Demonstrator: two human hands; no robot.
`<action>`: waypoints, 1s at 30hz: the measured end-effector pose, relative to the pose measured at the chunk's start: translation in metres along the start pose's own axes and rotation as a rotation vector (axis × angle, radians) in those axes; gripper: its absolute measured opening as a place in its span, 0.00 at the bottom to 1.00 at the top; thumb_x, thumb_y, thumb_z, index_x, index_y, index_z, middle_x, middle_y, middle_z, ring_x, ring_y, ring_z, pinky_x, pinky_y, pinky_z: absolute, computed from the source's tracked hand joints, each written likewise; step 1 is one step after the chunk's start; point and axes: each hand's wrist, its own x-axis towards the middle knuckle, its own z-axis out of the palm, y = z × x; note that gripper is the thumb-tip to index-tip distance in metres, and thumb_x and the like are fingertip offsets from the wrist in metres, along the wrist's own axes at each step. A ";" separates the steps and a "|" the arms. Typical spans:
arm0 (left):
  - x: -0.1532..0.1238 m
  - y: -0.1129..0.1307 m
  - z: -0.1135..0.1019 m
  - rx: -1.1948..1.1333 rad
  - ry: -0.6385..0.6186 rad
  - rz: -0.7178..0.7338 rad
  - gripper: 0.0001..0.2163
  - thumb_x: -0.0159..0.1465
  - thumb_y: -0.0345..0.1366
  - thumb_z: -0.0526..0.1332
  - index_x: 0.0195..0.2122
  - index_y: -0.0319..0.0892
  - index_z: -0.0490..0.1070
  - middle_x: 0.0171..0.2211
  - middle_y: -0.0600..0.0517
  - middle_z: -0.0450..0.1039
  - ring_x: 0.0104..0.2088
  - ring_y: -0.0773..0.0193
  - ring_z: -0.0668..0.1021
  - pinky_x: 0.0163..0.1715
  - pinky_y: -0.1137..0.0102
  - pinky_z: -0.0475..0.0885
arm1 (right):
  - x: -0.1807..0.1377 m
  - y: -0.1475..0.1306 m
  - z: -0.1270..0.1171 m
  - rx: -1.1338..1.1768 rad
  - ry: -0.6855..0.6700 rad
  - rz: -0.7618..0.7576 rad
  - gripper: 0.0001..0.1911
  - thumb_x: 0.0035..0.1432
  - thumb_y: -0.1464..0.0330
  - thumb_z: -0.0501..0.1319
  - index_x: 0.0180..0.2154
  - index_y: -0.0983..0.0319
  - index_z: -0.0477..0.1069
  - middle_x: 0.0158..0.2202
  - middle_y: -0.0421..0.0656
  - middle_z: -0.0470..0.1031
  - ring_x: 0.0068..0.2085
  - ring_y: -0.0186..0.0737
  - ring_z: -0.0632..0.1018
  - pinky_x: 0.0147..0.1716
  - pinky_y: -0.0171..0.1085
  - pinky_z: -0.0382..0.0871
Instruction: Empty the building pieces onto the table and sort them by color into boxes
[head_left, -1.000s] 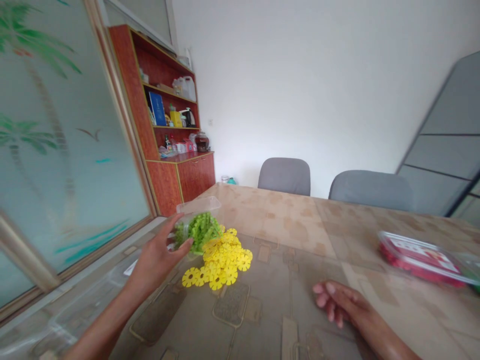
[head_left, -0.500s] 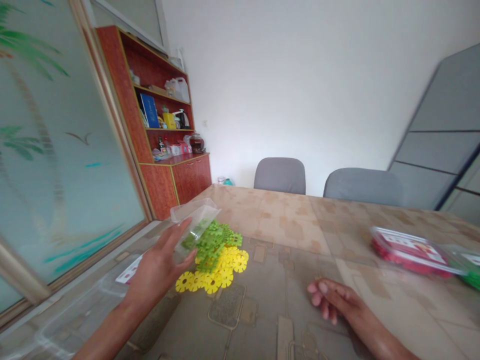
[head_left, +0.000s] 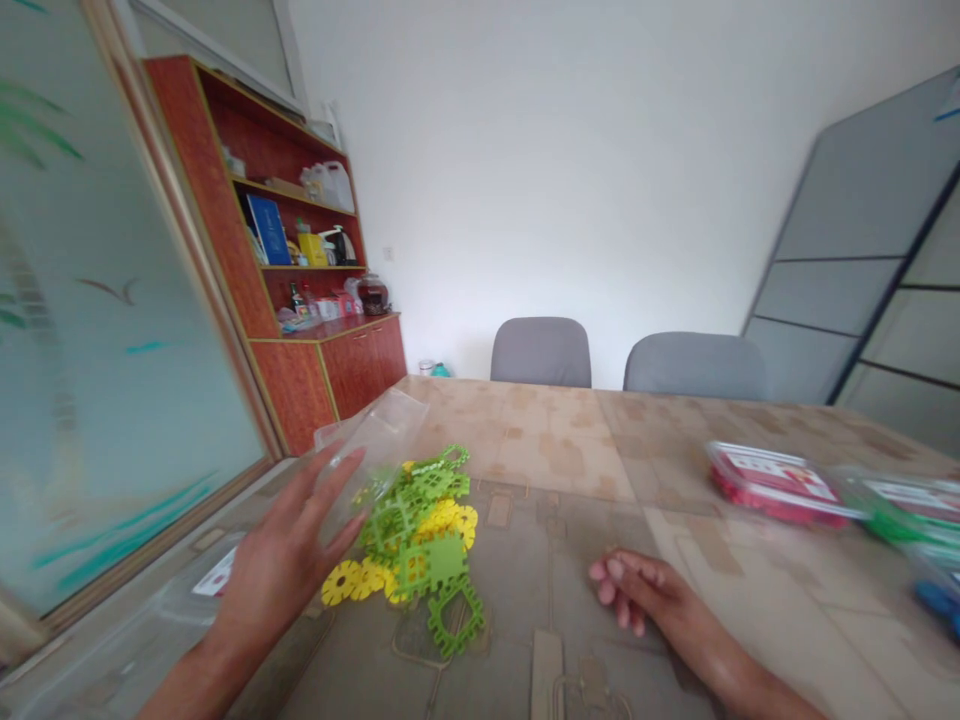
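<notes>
Left hand is holding a clear tub tilted to spill green pieces over yellow discs; right hand, 5 o'clock, is resting half-curled, empty.

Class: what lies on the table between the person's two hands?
Head view: a pile of green and yellow plastic pieces beside the left hand, then bare table up to the right hand.
</notes>
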 end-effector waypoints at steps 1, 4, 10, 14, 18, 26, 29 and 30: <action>0.000 -0.002 0.001 -0.002 0.017 0.015 0.26 0.66 0.46 0.53 0.64 0.57 0.50 0.65 0.51 0.53 0.58 0.44 0.68 0.51 0.52 0.70 | 0.000 0.001 0.000 0.003 0.000 -0.004 0.32 0.50 0.40 0.58 0.34 0.62 0.75 0.25 0.41 0.72 0.23 0.33 0.71 0.21 0.32 0.64; 0.002 -0.005 0.003 -0.018 0.082 0.042 0.26 0.65 0.44 0.55 0.64 0.59 0.50 0.66 0.54 0.52 0.60 0.44 0.65 0.56 0.49 0.65 | 0.002 0.005 0.002 0.018 0.005 -0.020 0.31 0.50 0.40 0.58 0.34 0.62 0.74 0.25 0.40 0.71 0.22 0.32 0.70 0.20 0.31 0.62; 0.014 0.010 0.002 -0.342 0.144 -0.185 0.31 0.61 0.47 0.61 0.64 0.52 0.52 0.62 0.47 0.59 0.54 0.46 0.72 0.51 0.52 0.72 | 0.004 0.011 0.003 0.009 0.007 -0.038 0.30 0.51 0.41 0.58 0.33 0.62 0.74 0.24 0.39 0.71 0.22 0.31 0.69 0.20 0.30 0.62; 0.038 0.028 0.000 -0.718 0.031 -0.395 0.34 0.59 0.49 0.62 0.64 0.51 0.50 0.60 0.45 0.62 0.53 0.49 0.73 0.46 0.57 0.75 | 0.004 0.010 0.004 0.009 0.011 -0.052 0.30 0.51 0.41 0.58 0.33 0.63 0.74 0.24 0.39 0.71 0.21 0.31 0.69 0.20 0.30 0.62; 0.073 0.048 0.011 -0.975 -0.161 -0.484 0.34 0.59 0.49 0.62 0.63 0.47 0.51 0.59 0.42 0.62 0.49 0.52 0.76 0.40 0.62 0.77 | 0.003 0.007 0.005 0.002 0.005 -0.057 0.30 0.51 0.41 0.58 0.32 0.62 0.73 0.23 0.38 0.70 0.21 0.30 0.68 0.19 0.30 0.61; 0.124 0.082 0.103 -1.137 -0.507 -0.747 0.18 0.65 0.44 0.58 0.52 0.40 0.64 0.45 0.44 0.72 0.32 0.62 0.80 0.34 0.63 0.78 | 0.005 0.011 0.008 -0.016 0.012 -0.061 0.33 0.50 0.38 0.56 0.32 0.63 0.73 0.23 0.38 0.69 0.20 0.29 0.67 0.19 0.29 0.59; 0.137 0.084 0.131 -1.031 -0.528 -0.787 0.16 0.68 0.41 0.57 0.53 0.39 0.65 0.46 0.46 0.71 0.37 0.61 0.78 0.36 0.63 0.77 | 0.006 0.013 0.008 -0.019 0.013 -0.047 0.36 0.47 0.36 0.55 0.32 0.65 0.72 0.23 0.38 0.68 0.19 0.28 0.66 0.18 0.28 0.57; 0.142 0.082 0.137 -0.983 -0.524 -0.786 0.15 0.68 0.40 0.57 0.53 0.39 0.65 0.47 0.46 0.71 0.39 0.60 0.77 0.37 0.62 0.76 | 0.007 0.014 0.008 -0.022 0.016 -0.040 0.37 0.47 0.36 0.55 0.32 0.65 0.72 0.23 0.38 0.68 0.19 0.27 0.66 0.18 0.28 0.56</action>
